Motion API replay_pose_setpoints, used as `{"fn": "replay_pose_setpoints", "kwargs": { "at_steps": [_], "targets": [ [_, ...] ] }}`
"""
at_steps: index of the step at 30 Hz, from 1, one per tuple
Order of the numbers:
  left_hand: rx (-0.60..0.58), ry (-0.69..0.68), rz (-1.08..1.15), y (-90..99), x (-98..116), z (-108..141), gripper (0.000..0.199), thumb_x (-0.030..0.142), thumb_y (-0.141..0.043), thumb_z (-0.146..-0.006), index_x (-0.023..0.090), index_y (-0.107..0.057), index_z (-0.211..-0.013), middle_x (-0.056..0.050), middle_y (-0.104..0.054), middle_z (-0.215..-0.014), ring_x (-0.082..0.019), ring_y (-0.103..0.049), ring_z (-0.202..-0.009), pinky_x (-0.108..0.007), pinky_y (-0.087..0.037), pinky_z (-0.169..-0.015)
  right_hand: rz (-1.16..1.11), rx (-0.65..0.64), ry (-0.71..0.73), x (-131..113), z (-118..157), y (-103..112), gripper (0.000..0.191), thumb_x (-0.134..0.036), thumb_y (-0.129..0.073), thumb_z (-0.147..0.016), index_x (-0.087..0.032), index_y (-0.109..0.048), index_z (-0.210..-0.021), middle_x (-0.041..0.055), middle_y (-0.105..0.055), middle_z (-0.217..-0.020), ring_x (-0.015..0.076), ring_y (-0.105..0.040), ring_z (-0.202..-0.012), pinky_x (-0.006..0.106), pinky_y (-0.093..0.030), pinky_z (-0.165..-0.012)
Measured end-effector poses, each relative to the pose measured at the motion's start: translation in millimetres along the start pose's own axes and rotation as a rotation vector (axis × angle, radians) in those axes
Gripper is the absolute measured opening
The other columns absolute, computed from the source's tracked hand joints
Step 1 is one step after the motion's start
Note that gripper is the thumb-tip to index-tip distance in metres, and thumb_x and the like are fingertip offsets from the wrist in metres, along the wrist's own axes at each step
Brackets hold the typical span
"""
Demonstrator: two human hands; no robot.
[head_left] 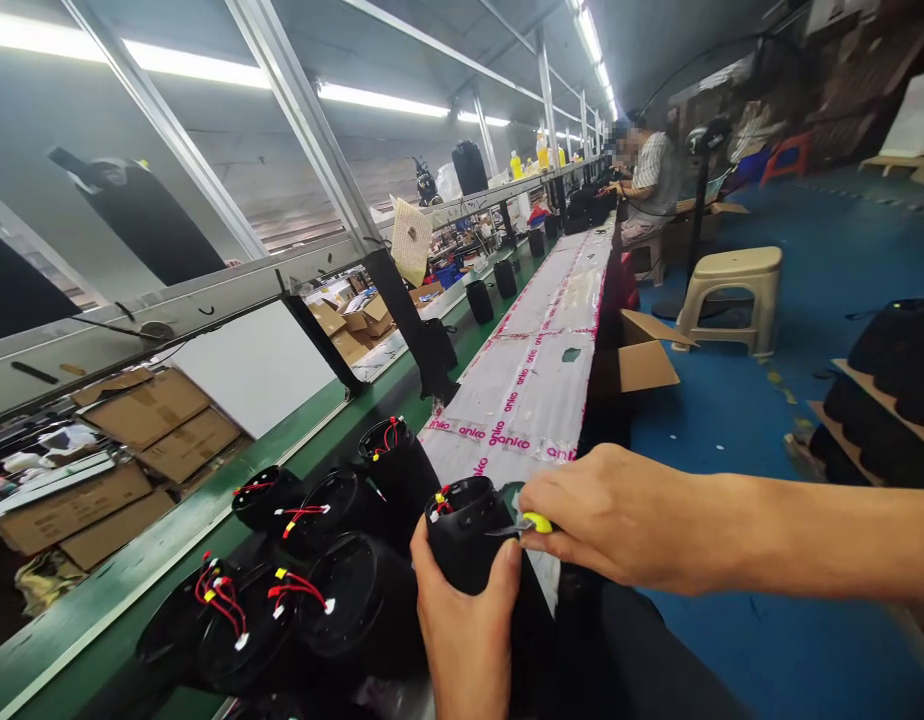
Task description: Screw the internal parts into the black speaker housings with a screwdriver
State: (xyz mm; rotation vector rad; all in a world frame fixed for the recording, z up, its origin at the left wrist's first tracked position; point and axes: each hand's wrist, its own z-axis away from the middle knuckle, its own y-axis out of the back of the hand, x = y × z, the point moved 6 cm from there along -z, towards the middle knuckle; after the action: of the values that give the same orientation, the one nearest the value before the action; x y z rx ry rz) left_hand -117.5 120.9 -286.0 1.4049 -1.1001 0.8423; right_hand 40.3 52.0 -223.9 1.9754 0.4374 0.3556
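My left hand (466, 610) is wrapped around a black cylindrical housing (469, 545), thumb on its near right side. The housing's open top faces up, and red wires with yellow and white connectors show inside the rim. In my closed right hand (582, 515) is a small yellow-handled knife (535, 522), its thin metal blade lying against the housing just below the rim. To the left, several similar black housings (361, 600) stand close together, with red wires (301, 585) sticking out of their tops.
A green bench (79, 640) and a white sheet printed in pink (537, 380) run away from me. Metal posts and a shelf (244, 290) rise at left. Right of the bench are an opened carton (642, 365), a beige stool (732, 290) and, farther off, a seated person (649, 180).
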Motion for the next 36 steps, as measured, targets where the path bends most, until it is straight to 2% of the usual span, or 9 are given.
{"fn": "replay_pose_setpoints", "kwargs": {
  "at_steps": [4, 11, 15, 18, 22, 30, 36],
  "targets": [
    [-0.005, -0.018, -0.045, -0.5, 3.4, 2.6, 0.079, 0.048, -0.073, -0.073, 0.021, -0.045, -0.142, -0.013, -0.068, -0.123, -0.034, -0.065, -0.114, -0.047, -0.048, -0.097, 0.15, -0.063, 0.011, -1.3, -9.7, -2.7, 0.023, -0.035, -0.05, -0.105, -0.019, -0.055, -0.088, 0.0011, -0.063, -0.072, 0.0175, -0.057, -0.056, 0.034, -0.02, -0.05],
    [-0.024, -0.058, 0.014, -3.7, 5.7, 7.0, 0.08, 0.044, -0.072, -0.077, 0.022, -0.041, -0.147, -0.012, -0.062, -0.138, -0.03, -0.057, -0.131, -0.044, -0.042, -0.108, 0.251, -0.083, 0.113, -8.1, -13.7, -5.3, 0.014, -0.03, -0.061, -0.098, -0.021, -0.053, -0.09, -0.0013, -0.059, -0.074, 0.0177, -0.052, -0.055, 0.035, -0.015, -0.049],
    [-0.042, -0.079, -0.014, -5.5, 2.6, 7.6, 0.079, 0.04, -0.067, -0.08, 0.024, -0.036, -0.151, -0.01, -0.059, -0.143, -0.028, -0.054, -0.134, -0.044, -0.039, -0.112, 0.287, -0.137, 0.111, -11.2, -14.8, -3.8, 0.012, -0.018, -0.068, -0.089, -0.021, -0.056, -0.09, -0.0002, -0.059, -0.077, 0.0178, -0.051, -0.059, 0.035, -0.013, -0.049],
    [0.009, -0.057, -0.043, -4.0, -3.2, 6.3, 0.085, 0.039, -0.073, -0.073, 0.027, -0.039, -0.15, -0.011, -0.058, -0.144, -0.031, -0.054, -0.133, -0.049, -0.042, -0.11, 0.331, -0.186, 0.122, -14.5, -14.3, -3.4, 0.015, -0.01, -0.068, -0.082, -0.021, -0.059, -0.085, 0.0009, -0.059, -0.079, 0.0177, -0.049, -0.059, 0.036, -0.011, -0.048],
    [0.08, -0.092, -0.065, -5.4, -6.4, 4.7, 0.094, 0.036, -0.08, -0.062, 0.026, -0.042, -0.148, -0.013, -0.061, -0.138, -0.034, -0.059, -0.125, -0.051, -0.046, -0.104, 0.347, -0.152, 0.124, -17.4, -11.5, -1.0, 0.017, -0.009, -0.068, -0.076, -0.021, -0.06, -0.083, 0.0006, -0.057, -0.077, 0.0182, -0.047, -0.056, 0.037, -0.009, -0.047],
    [0.093, -0.112, -0.019, -13.2, -9.2, 3.2, 0.085, 0.035, -0.077, -0.065, 0.025, -0.045, -0.143, -0.011, -0.061, -0.131, -0.032, -0.059, -0.123, -0.051, -0.046, -0.104, 0.412, -0.065, -0.02, -17.2, -7.6, 2.4, 0.024, -0.009, -0.069, -0.066, -0.02, -0.057, -0.083, 0.001, -0.055, -0.066, 0.0165, -0.047, -0.049, 0.035, -0.008, -0.046],
    [0.126, -0.14, 0.003, -14.8, 2.0, 8.3, 0.081, 0.027, -0.079, -0.063, 0.023, -0.05, -0.139, -0.012, -0.061, -0.128, -0.032, -0.059, -0.122, -0.048, -0.046, -0.105, 0.379, -0.08, 0.048, -12.7, -7.0, -8.9, 0.026, -0.004, -0.069, -0.063, -0.021, -0.057, -0.08, 0.0017, -0.057, -0.065, 0.019, -0.052, -0.05, 0.036, -0.015, -0.044]
  ]
}}
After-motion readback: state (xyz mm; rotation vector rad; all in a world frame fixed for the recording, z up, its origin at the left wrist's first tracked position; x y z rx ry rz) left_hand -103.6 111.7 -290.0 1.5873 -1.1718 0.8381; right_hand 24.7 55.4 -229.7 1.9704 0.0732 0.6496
